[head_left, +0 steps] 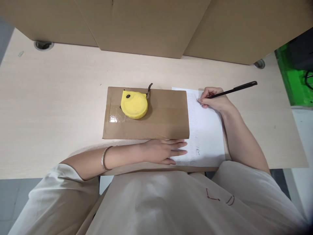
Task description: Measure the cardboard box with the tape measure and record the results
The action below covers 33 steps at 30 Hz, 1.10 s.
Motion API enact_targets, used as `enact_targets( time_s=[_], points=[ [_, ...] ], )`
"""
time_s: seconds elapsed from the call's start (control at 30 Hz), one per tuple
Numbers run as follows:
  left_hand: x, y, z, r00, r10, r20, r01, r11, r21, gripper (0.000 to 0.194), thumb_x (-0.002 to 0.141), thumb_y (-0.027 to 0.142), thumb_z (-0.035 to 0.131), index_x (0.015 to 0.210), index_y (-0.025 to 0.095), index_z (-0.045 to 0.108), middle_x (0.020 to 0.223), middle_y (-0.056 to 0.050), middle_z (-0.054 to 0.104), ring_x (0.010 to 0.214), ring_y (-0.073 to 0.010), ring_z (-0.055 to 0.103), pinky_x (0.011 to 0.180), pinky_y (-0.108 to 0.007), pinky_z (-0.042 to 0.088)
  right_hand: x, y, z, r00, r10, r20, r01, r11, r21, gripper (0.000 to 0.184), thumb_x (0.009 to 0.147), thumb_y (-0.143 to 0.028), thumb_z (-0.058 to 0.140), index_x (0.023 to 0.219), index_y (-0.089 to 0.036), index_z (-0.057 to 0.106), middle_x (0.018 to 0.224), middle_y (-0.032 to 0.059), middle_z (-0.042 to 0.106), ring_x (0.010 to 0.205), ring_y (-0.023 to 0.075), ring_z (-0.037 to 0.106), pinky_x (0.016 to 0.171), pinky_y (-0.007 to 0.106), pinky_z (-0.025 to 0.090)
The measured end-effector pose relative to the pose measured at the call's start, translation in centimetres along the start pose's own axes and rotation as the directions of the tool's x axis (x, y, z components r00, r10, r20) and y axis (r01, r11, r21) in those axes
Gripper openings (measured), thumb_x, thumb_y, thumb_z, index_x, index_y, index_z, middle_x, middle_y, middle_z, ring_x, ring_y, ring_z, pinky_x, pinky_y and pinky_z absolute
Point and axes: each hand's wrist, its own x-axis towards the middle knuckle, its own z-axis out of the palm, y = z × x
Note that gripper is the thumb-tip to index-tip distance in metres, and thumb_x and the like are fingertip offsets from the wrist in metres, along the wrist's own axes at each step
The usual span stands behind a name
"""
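Pinches a black pen (232, 91) in the grip of the right hand (212, 98), low down toward its tip. Rests that hand near the top of a white paper (207, 130), right by some small dark marks (196, 97). Lays the left hand (166, 150) flat on the bottom part of the same paper, with the grip spread wide. Wears a shiny bracelet (103, 159) on that wrist. Has a brown box (168, 112) just past the left hand, on the pale desk (61, 91), hiding part of the paper. Has a round yellow tape measure (135, 104) on top of the box, toward the left end. Faces big brown boards (146, 26) at the back.
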Motion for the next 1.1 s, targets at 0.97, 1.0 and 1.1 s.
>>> enact_targets(
  time_s=[0.97, 1.0, 1.1],
  points=[
    [0.3, -0.4, 0.2, 0.997, -0.042, 0.071, 0.033, 0.992, 0.121, 0.069, 0.131, 0.054, 0.061, 0.188, 0.015, 0.060, 0.198, -0.014, 0.053, 0.191, -0.0306, 0.046, 0.161, -0.041, 0.034, -1.2, 1.1, 1.4, 0.962, -0.057, -0.266, -0.126, 0.773, -0.622, 0.076, 0.106, -0.061, 0.096, 0.063, -0.026, 0.044, 0.075, 0.0173, 0.065, 0.113, 0.0493, 0.080, 0.105, 0.059, 0.054],
    [0.4, -0.4, 0.3, 0.997, -0.039, 0.065, 0.030, 0.990, 0.140, 0.069, 0.131, 0.054, 0.061, 0.188, 0.015, 0.061, 0.198, -0.014, 0.053, 0.191, -0.0310, 0.047, 0.160, -0.041, 0.035, -1.5, 0.6, 1.9, 0.964, -0.035, -0.264, -0.152, 0.740, -0.655, 0.068, 0.111, -0.060, 0.091, 0.067, -0.024, 0.053, 0.084, 0.0213, 0.073, 0.118, 0.0511, 0.081, 0.107, 0.061, 0.053],
    [0.7, -0.5, 0.3, 0.999, -0.022, 0.040, 0.013, 0.978, 0.206, 0.067, 0.131, 0.054, 0.062, 0.185, 0.014, 0.064, 0.194, -0.015, 0.058, 0.188, -0.0312, 0.051, 0.159, -0.042, 0.040, -2.3, -1.4, 3.1, 0.972, 0.057, -0.229, -0.228, 0.476, -0.849, 0.054, 0.127, -0.055, 0.062, 0.099, -0.013, 0.082, 0.112, 0.0322, 0.086, 0.125, 0.0534, 0.083, 0.104, 0.060, 0.054]
  ],
)
